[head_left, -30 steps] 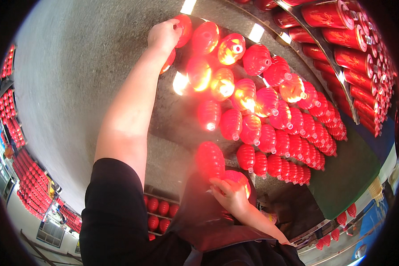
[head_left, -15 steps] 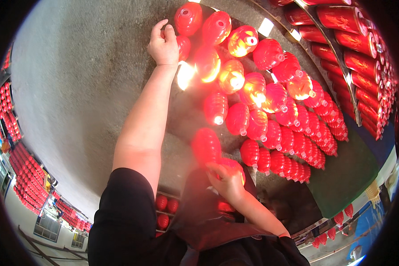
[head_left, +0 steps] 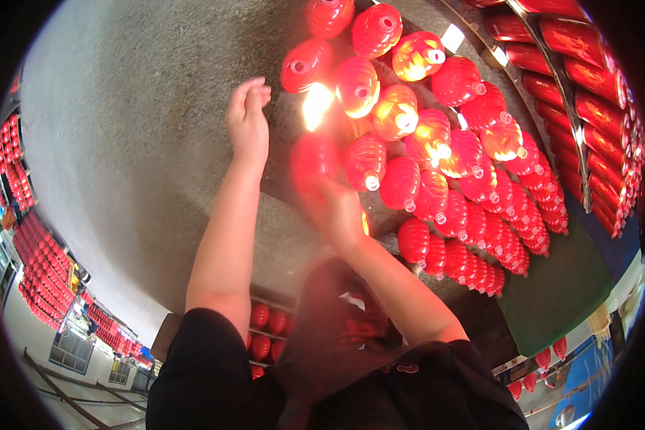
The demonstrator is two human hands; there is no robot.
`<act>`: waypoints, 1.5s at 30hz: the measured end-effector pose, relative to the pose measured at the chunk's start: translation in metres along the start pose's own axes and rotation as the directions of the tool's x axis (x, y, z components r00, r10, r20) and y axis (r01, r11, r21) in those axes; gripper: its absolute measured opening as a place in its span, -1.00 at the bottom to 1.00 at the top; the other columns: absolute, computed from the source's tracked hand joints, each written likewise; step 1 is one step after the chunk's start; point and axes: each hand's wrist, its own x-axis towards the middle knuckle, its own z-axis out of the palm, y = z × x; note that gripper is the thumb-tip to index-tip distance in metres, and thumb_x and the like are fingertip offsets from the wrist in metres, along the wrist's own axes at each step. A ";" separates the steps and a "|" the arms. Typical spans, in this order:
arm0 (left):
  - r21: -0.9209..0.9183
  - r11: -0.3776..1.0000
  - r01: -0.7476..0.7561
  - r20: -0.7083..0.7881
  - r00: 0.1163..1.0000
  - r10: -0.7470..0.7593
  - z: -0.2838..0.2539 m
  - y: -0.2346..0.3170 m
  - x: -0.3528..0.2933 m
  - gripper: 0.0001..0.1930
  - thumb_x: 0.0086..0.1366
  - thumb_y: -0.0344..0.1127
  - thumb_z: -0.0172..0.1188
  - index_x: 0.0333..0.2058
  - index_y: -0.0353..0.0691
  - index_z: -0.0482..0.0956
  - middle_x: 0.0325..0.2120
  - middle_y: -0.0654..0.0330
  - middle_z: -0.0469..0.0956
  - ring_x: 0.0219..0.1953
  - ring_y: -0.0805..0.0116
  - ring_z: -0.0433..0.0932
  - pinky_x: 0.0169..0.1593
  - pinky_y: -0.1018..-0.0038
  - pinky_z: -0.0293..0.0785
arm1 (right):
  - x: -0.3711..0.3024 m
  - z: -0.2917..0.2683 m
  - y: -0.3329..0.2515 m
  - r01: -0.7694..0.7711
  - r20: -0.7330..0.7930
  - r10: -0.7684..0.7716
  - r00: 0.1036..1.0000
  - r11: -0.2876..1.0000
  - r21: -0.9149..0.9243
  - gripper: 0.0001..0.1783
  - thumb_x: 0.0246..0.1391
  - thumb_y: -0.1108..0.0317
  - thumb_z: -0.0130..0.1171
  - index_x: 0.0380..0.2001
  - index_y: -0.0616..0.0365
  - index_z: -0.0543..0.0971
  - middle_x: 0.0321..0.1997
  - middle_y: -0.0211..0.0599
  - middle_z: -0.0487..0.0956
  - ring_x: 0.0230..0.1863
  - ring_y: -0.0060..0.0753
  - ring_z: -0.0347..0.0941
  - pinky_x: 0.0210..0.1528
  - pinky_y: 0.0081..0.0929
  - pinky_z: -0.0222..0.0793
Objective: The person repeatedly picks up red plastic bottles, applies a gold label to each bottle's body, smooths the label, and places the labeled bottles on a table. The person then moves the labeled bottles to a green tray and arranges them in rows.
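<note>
My right hand (head_left: 340, 211) is closed on a red plastic bottle (head_left: 314, 159), ribbed and lantern-shaped; both are smeared by motion. A small glowing orange-red patch shows at the far side of that wrist, and I cannot tell what it belongs to. My left hand (head_left: 249, 122) holds nothing, its fingers stretched out and slightly bent above the grey surface (head_left: 158, 143). Just right of it, a red bottle (head_left: 307, 66) stands with its round mouth facing up. Beside that one is another red bottle (head_left: 357, 87), at the near end of the rows.
Many red bottles (head_left: 433, 136) stand in slanting rows to the right, several glaring in bright sunlight. Racks of red cylinders (head_left: 588, 72) rise at the far right. A dark green sheet (head_left: 552, 294) lies lower right. More red bottles (head_left: 259, 315) sit below, close to my body.
My right hand has moved up and forward with the red bottle. My left hand has come away from the bottle at the row's end, which now stands on its own.
</note>
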 end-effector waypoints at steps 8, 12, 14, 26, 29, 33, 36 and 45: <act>0.024 0.971 0.236 0.243 0.941 -0.235 -0.043 -0.028 -0.063 -0.64 0.62 -0.16 -0.03 0.13 -0.29 0.57 -0.05 0.16 0.64 -0.03 0.40 0.58 0.13 0.40 0.49 | 0.077 0.053 -0.009 0.014 -0.081 -0.015 0.997 1.000 -0.003 -0.74 0.08 0.35 0.35 -0.13 0.07 0.72 -0.37 0.09 0.68 -0.33 0.15 0.67 -0.27 -0.05 0.59; 0.047 0.961 0.274 0.180 0.943 -0.278 -0.037 -0.039 -0.073 -0.63 0.58 -0.16 0.04 0.18 -0.23 0.58 0.03 0.20 0.62 0.06 0.38 0.56 0.14 0.43 0.48 | 0.083 0.062 -0.013 0.075 -0.117 -0.069 0.991 0.996 0.043 -0.72 0.09 0.37 0.33 -0.10 0.09 0.70 -0.37 0.09 0.68 -0.33 0.16 0.67 -0.27 -0.03 0.58; 0.182 0.980 0.082 0.147 0.983 -0.110 -0.035 -0.040 -0.073 -0.64 0.52 -0.22 0.11 0.18 -0.20 0.59 0.06 0.15 0.61 0.02 0.36 0.59 0.11 0.43 0.51 | 0.075 0.063 -0.013 -0.033 -0.084 0.032 0.996 0.999 -0.012 -0.73 0.09 0.38 0.32 -0.10 0.11 0.69 -0.36 0.04 0.69 -0.34 0.12 0.68 -0.27 -0.04 0.59; 0.705 0.513 -0.489 0.396 0.872 0.287 -0.026 -0.028 -0.059 -0.67 0.15 -0.38 0.46 -0.09 -0.20 0.65 -0.15 0.05 0.70 -0.18 0.04 0.71 -0.10 0.24 0.64 | 0.055 0.048 0.048 0.168 -0.160 -0.172 0.972 0.985 -0.038 -0.77 0.07 0.43 0.29 -0.16 0.12 0.68 -0.24 -0.08 0.65 -0.31 -0.01 0.63 -0.23 -0.14 0.56; 0.748 0.455 -0.483 0.390 0.875 0.288 -0.031 -0.029 -0.057 -0.67 0.15 -0.35 0.46 -0.09 -0.18 0.65 -0.23 0.05 0.73 -0.24 0.03 0.72 -0.12 0.21 0.63 | 0.032 0.031 0.051 0.388 -0.082 -0.444 0.892 0.847 -0.363 -0.70 0.04 0.38 0.31 -0.10 0.08 0.68 -0.34 -0.10 0.63 -0.38 -0.05 0.61 -0.26 -0.14 0.58; 0.775 0.422 -0.470 0.384 0.881 0.276 -0.033 -0.031 -0.058 -0.66 0.16 -0.34 0.46 -0.08 -0.18 0.65 -0.24 0.04 0.73 -0.24 0.02 0.72 -0.13 0.19 0.63 | 0.020 0.014 0.051 0.321 0.104 -0.311 0.945 0.812 -0.488 -0.66 -0.03 0.28 0.34 -0.12 0.02 0.67 -0.37 -0.12 0.63 -0.40 -0.01 0.63 -0.33 -0.10 0.57; 0.785 0.403 -0.471 0.416 0.882 0.220 -0.032 -0.031 -0.058 -0.67 0.18 -0.35 0.42 -0.07 -0.24 0.64 -0.13 0.06 0.73 -0.17 0.06 0.72 -0.04 0.23 0.62 | 0.024 0.010 0.055 0.338 0.321 -0.186 0.929 0.781 -0.526 -0.67 -0.04 0.25 0.34 -0.16 0.06 0.63 -0.44 -0.13 0.63 -0.44 0.01 0.63 -0.40 -0.12 0.56; 0.765 0.507 -0.398 0.379 0.914 0.146 -0.029 -0.021 -0.062 -0.49 0.16 -0.36 0.44 0.10 -0.22 0.57 0.04 -0.02 0.64 0.03 -0.05 0.64 0.10 0.16 0.57 | 0.050 0.004 0.046 0.232 0.126 -0.194 0.973 0.804 -0.547 -0.76 -0.05 0.30 0.35 -0.34 0.19 0.59 -0.53 -0.07 0.61 -0.50 0.00 0.62 -0.44 -0.09 0.53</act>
